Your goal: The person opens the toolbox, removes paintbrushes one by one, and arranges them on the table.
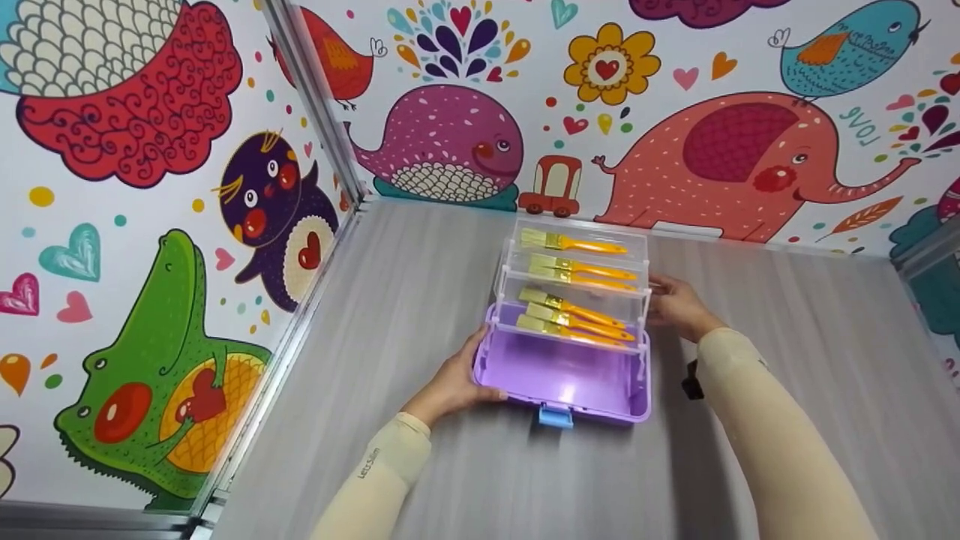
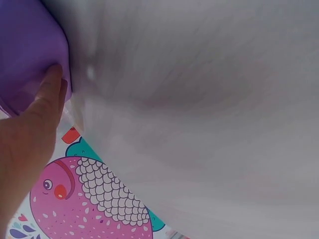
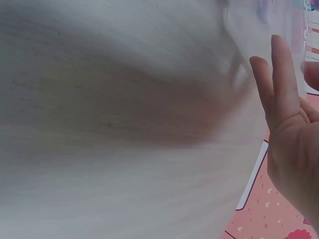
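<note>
A purple storage box (image 1: 562, 375) stands unfolded on the table, with a blue latch (image 1: 556, 416) at its front. Clear stepped trays (image 1: 517, 289) rise over its back part and hold several paintbrushes (image 1: 589, 246) with orange handles and pale bristles. My left hand (image 1: 450, 386) rests against the box's front left corner, thumb at the front wall and fingers along the left side. Its fingers lie fairly straight on the purple wall (image 2: 30, 45). Beside the trays' right edge is my right hand (image 1: 679, 306), fingers extended (image 3: 285, 74); whether they touch the clear plastic, I cannot tell.
The grey wood-grain table (image 1: 390, 300) extends around the box. A patterned wall (image 1: 555, 90) stands close behind the trays, and another with a metal-framed edge (image 1: 281, 337) is at the left. A small black object (image 1: 691, 381) shows beside the right forearm.
</note>
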The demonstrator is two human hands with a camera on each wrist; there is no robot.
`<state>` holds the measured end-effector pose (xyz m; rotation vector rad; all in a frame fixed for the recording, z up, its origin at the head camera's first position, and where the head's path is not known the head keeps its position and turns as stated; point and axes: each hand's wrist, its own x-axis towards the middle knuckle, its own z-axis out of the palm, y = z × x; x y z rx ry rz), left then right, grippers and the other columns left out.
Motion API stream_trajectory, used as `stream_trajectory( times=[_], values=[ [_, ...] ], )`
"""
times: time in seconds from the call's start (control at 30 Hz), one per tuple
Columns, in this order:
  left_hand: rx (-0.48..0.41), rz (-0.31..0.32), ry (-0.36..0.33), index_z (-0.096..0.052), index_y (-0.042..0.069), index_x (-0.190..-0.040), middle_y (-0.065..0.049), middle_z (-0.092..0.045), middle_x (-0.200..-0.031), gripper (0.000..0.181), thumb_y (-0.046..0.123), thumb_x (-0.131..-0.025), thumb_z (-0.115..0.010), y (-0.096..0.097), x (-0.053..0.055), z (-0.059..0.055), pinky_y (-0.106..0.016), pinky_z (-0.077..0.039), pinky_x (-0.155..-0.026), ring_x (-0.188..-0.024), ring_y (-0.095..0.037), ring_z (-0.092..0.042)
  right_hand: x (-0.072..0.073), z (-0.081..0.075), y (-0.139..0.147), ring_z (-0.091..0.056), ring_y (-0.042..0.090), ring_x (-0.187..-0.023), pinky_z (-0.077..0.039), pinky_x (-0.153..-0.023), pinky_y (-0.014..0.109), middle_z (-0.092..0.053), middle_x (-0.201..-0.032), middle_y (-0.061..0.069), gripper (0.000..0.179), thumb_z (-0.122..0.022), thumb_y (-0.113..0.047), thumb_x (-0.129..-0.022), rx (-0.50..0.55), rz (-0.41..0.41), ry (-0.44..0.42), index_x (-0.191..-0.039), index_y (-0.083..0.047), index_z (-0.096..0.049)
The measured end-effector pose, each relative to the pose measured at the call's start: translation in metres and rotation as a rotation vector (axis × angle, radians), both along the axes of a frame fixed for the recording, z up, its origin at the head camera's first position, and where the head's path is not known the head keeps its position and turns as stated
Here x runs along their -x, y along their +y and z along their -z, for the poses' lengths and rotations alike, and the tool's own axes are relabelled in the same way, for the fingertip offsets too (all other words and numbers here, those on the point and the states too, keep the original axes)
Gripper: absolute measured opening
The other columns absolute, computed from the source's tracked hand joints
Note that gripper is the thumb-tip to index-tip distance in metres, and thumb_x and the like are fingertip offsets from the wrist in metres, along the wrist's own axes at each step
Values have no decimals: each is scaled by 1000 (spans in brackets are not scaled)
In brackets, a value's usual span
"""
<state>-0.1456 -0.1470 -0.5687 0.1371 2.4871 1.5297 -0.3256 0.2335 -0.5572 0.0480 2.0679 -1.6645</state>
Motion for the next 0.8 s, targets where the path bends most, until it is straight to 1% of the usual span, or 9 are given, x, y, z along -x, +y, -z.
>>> stream_trajectory(
  times=[0.1,0.2,0.3,0.37,0.43,0.6,0.7,0.8],
  values=[
    [-1,-5,-1,-15,12,-160,-23,-37,-153,124,16,-64,-94,0,0,1,-49,-29,-114,-137,-38,-39,-1,-1,0,-53,45,-122,-55,-87,46,-44,-145,30,62,-50,-3,-100,7,-21,15,-156,0,-24],
    [-7,-3,2,-15,12,-160,-23,-37,-154,124,15,-64,-94,0,0,2,-48,-29,-114,-137,-36,-39,-2,-1,0,-56,45,-120,-56,-86,47,-46,-142,31,61,-54,-5,-100,3,-29,29,-155,0,-28],
    [-10,3,10,-15,11,-160,-23,-36,-154,124,16,-65,-94,-1,0,2,-49,-28,-114,-138,-37,-38,-4,-4,2,-57,45,-118,-54,-88,49,-46,-142,32,64,-59,-5,-98,-40,-29,34,-154,0,-29],
    [-8,6,10,-15,12,-161,-23,-36,-154,125,17,-65,-94,0,1,2,-49,-28,-114,-138,-37,-38,-6,-8,6,-56,45,-119,-53,-91,50,-45,-143,31,66,-61,-6,-97,-91,-37,41,-154,1,-29],
    [-3,6,8,-14,12,-161,-23,-35,-154,125,17,-65,-94,0,1,2,-49,-28,-114,-138,-38,-38,-7,-14,11,-54,46,-120,-51,-93,52,-44,-144,32,67,-60,-6,-97,-141,-51,52,-154,3,-27],
    [-8,5,1,-14,11,-160,-26,-36,-153,124,16,-65,-94,-1,1,1,-51,-28,-113,-137,-41,-38,-6,-32,27,-51,46,-125,-48,-97,52,-42,-145,30,64,-57,-16,-100,-229,-58,36,-153,4,-27],
    [-3,7,4,-14,11,-160,-27,-36,-152,124,16,-65,-94,-2,1,2,-52,-29,-113,-136,-42,-39,-4,-45,36,-49,44,-128,-47,-99,52,-41,-147,29,63,-57,-21,-101,-254,-63,31,-152,3,-29],
    [-3,11,2,-14,11,-160,-28,-36,-152,124,17,-65,-93,-2,0,2,-52,-28,-113,-136,-42,-39,-3,-59,41,-47,45,-129,-47,-99,52,-41,-147,29,60,-55,-20,-102,-268,-87,54,-151,4,-30]
  ],
)
